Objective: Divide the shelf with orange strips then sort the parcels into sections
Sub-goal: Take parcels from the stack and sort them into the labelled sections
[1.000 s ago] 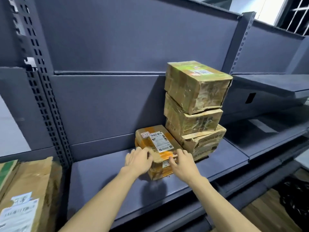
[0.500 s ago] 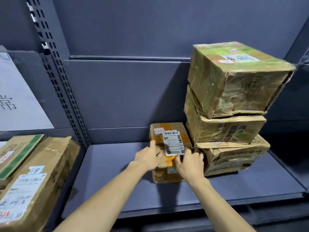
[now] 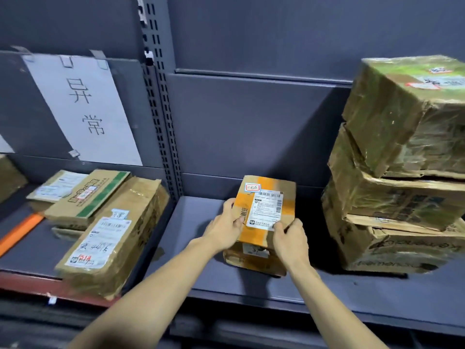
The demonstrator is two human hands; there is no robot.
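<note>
- Dark grey steel shelving fills our view: a flat shelf (image 3: 327, 290) backed by plain panels, with a perforated upright (image 3: 161, 117) dividing it from the bay on the left.
- On the shelf, near its middle, we hold a small orange-taped parcel (image 3: 266, 210) tilted up towards us, label facing out; it rests on a second small box (image 3: 251, 259) beneath it.
- Our left hand (image 3: 224, 227) grips the parcel's left edge, thumb on its top face; our right hand (image 3: 290, 238) clasps the near right corner, fingers curled round it.
- At the shelf's right end we see a stack of three worn cartons (image 3: 397, 172), wrapped in clear tape, standing apart from the parcel.
- In the left bay, a long brown parcel (image 3: 110, 238) overhangs the front edge; flatter boxes (image 3: 83, 195) lie behind it, touching.
- An orange strip (image 3: 20, 231) lies on that left shelf, running diagonally towards its front edge.
- A white paper sign (image 3: 85, 107) with handwritten characters is clipped to the left bay's back panel.
</note>
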